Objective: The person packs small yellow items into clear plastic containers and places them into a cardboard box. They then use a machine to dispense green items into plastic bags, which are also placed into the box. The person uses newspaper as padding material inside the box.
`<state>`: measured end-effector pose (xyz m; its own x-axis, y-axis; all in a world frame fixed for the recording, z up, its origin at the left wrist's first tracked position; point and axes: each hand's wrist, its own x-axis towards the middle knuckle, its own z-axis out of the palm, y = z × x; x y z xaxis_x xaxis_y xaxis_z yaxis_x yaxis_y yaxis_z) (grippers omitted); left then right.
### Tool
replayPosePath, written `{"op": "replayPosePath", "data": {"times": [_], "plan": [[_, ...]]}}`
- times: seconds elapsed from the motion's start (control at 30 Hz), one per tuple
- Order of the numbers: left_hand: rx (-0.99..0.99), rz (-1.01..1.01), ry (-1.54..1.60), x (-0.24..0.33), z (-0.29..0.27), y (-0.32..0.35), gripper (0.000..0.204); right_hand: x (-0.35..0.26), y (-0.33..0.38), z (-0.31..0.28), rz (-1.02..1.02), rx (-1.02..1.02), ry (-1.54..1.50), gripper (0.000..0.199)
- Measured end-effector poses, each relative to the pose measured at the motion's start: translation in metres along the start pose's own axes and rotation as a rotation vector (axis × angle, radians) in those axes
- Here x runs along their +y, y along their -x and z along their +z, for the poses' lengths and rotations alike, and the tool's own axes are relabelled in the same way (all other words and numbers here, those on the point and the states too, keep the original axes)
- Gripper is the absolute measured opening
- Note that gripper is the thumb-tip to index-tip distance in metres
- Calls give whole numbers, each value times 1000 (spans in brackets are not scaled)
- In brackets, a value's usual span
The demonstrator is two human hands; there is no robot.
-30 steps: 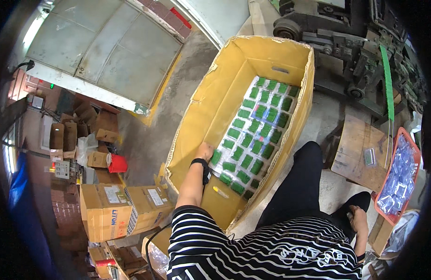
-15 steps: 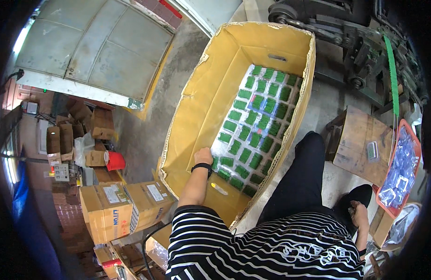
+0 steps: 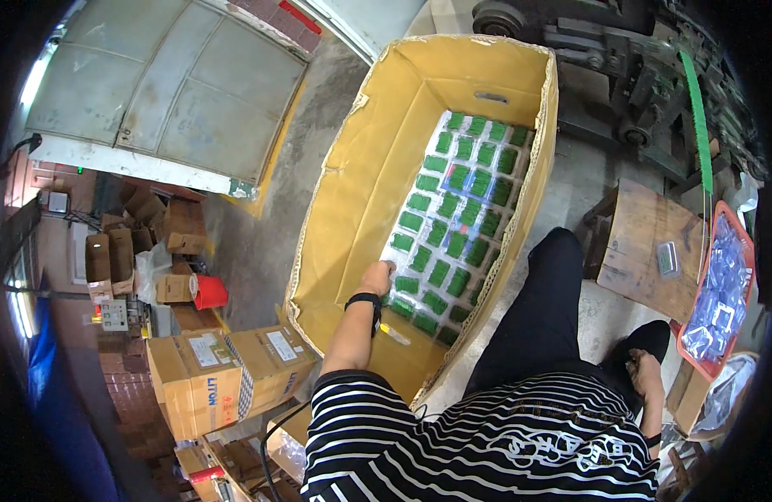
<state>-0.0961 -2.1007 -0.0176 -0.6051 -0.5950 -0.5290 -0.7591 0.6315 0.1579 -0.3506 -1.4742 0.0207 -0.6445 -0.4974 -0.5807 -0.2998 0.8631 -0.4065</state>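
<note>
One carton, about thirty green bundles; left hand inside, right hand outside; both grips unclear.

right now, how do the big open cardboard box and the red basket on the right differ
The cardboard box is much larger than the red basket. The box holds green packs laid out in rows, while the basket holds clear packages in a loose heap. The left hand is inside the box; no hand is in the basket. Both are open-topped and longer than wide.
</note>
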Motion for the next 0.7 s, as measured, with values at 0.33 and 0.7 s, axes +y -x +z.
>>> {"op": "replayPosePath", "data": {"times": [0.33,0.7], "plan": [[155,-55,-65,6,22,-8,15,-8,-2,-1,27,-11,-15,33],[239,-51,117,12,21,-7,17,0,-8,9,-32,8,25,30]]}}
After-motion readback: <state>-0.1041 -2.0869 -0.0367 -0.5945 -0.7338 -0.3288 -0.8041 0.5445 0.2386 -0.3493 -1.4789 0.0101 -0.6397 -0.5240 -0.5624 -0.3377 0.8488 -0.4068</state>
